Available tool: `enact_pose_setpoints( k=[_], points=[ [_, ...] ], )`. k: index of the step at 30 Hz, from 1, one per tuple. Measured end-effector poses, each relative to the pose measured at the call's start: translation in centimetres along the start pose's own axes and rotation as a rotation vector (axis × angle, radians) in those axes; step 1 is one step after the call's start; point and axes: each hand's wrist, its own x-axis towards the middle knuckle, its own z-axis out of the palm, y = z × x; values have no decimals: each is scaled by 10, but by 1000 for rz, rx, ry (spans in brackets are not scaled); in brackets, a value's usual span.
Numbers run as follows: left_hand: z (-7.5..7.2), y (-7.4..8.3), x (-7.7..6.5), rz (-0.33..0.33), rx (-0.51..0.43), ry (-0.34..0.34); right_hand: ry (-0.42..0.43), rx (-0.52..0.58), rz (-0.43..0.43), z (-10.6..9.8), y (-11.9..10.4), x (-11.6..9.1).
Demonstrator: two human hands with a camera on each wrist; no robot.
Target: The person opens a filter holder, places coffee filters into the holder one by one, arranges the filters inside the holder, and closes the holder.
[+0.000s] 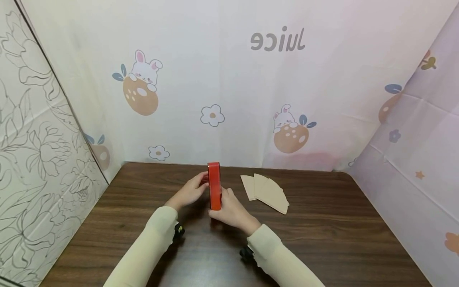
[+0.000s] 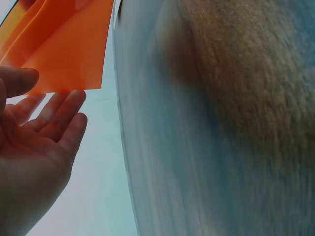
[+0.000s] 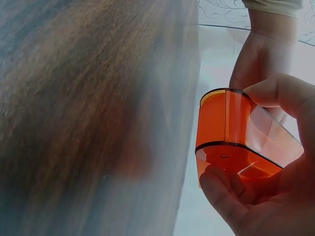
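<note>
Left hand (image 1: 189,192) at left face of orange holder (image 1: 214,186), fingers straight and relaxed, fingertips touching its far part, no grasp. Orange holder stands on edge at mid surface (image 1: 322,223), long axis running near to far, thin edge facing viewer. Right hand (image 1: 231,211) grips holder's near end, thumb and fingers curled round it. Stack of tan paper pieces (image 1: 267,192) lies just right of holder, apart from both hands.

Paper wedges (image 1: 266,192) lie just right of the hands; bench (image 1: 322,239) open front, left & far right; curtain walls (image 1: 229,99) close behind.
</note>
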Motion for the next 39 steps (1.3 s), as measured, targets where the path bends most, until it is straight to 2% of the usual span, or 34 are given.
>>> enact_pose_setpoints(
  k=[10, 15, 22, 33, 39],
  points=[
    [2, 0, -6, 2, -28, 15, -38, -4, -4, -6, 4, -5],
    [3, 0, -9, 33, -46, 26, -45, -14, 5, -8, 6, -8],
    [4, 3, -14, 67, -15, 74, -54, -11, 14, -13, 10, -12],
    [5, 1, -21, 24, -5, 102, -86, 14, 37, -20, 19, -16],
    [3, 1, -25, 30, 12, 115, -125, 11, 51, -31, 23, -20]
  ],
)
